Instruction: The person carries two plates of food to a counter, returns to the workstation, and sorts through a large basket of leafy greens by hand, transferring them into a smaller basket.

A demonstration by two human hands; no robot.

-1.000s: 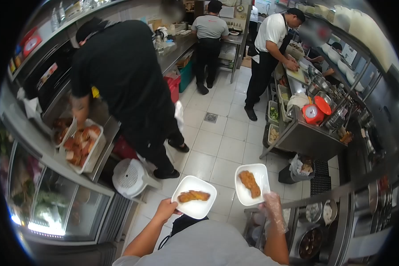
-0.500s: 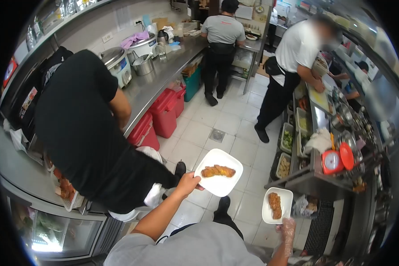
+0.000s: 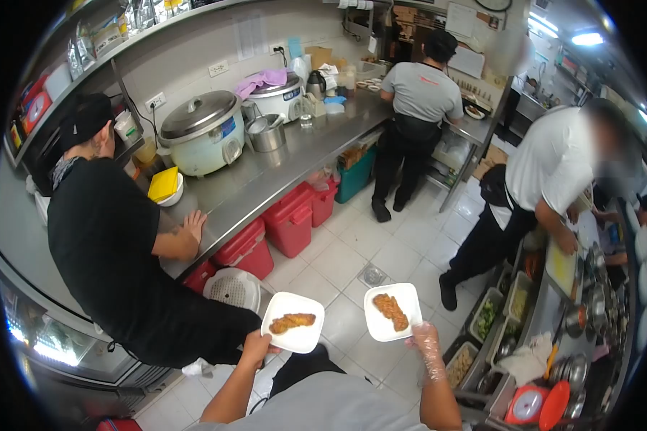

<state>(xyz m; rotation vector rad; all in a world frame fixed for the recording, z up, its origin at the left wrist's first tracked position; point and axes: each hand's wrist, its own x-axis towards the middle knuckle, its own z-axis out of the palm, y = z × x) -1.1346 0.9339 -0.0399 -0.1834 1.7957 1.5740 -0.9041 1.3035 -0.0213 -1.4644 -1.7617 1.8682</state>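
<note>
White plates (image 3: pixel 295 343), each pinched at one edge by your left hand (image 3: pixel 255 348) and gloved right hand (image 3: pixel 425 337), may tip if jostled, sliding their browned pieces (image 3: pixel 292 322) off.

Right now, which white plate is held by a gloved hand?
The plate in the right hand, which wears a clear glove; the other plate is in the bare left hand.

Two white plates (image 3: pixel 295 303), at five and just past six o'clock, each bear one browned piece of food (image 3: pixel 391 312). Two rice cookers (image 3: pixel 203 136) stand at ten and eleven; one teal bin (image 3: pixel 356 174) at one, one stool (image 3: pixel 231 289) at eight.
</note>
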